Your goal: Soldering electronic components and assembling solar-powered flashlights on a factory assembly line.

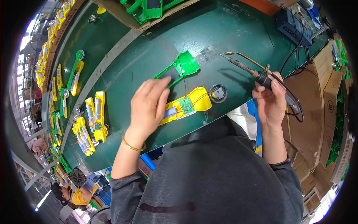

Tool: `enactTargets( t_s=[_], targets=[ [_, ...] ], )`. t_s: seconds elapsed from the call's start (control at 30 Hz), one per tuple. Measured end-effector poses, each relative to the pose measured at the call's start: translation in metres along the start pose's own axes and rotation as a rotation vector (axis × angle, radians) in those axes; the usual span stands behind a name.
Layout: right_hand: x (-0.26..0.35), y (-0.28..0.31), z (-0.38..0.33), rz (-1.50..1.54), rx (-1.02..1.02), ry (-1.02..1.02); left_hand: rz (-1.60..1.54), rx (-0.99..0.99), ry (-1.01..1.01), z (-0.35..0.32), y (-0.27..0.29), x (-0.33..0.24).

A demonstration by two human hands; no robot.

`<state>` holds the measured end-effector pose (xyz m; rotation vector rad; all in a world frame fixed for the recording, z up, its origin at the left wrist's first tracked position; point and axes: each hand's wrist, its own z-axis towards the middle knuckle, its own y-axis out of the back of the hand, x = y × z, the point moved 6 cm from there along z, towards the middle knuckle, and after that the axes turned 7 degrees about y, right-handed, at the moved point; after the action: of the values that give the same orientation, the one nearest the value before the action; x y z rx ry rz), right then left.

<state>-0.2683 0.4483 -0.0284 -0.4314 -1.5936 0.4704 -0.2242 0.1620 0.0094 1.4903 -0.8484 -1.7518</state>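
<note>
My right hand (270,99) grips a soldering iron (244,66) with a thin brass tube along it; its tip points left above the green table. Below and left of that tip lies a yellow half-shell (201,99) holding a circuit board (185,107), a blue battery cell (170,112) and thin red and black wires. The wires run to a round lamp head (219,93) at its right end. My left hand (147,104) is at the near end of a green half-shell (187,64), fingers apart; whether they touch it I cannot tell.
Yellow half-shells with blue cells (99,117) lie at the left, more beyond a grey strip (108,56). A cardboard box (123,15) with green parts stands at the far edge, a blue control box (292,28) far right. A co-worker (80,196) sits lower left.
</note>
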Motion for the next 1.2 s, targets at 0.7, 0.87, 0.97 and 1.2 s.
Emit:
enactTargets(
  t_s=[0.7,0.87,0.97,1.2],
  targets=[
    [-0.065,-0.09,0.05,-0.07,0.37,-0.255,-0.679,-0.274,0.511,-0.039,-0.002,0.03],
    [-0.041,-0.057,0.023,-0.179,0.264,-0.228,-0.422,-0.02,0.499,-0.033,0.007,0.021],
    [-0.035,-0.062,0.026,-0.404,0.365,-0.196,-0.191,0.027,0.448,-0.026,0.009,0.02],
    [-0.038,-0.084,0.022,-0.591,0.506,-0.193,0.067,0.165,0.421,-0.014,0.004,0.013]
  ],
)
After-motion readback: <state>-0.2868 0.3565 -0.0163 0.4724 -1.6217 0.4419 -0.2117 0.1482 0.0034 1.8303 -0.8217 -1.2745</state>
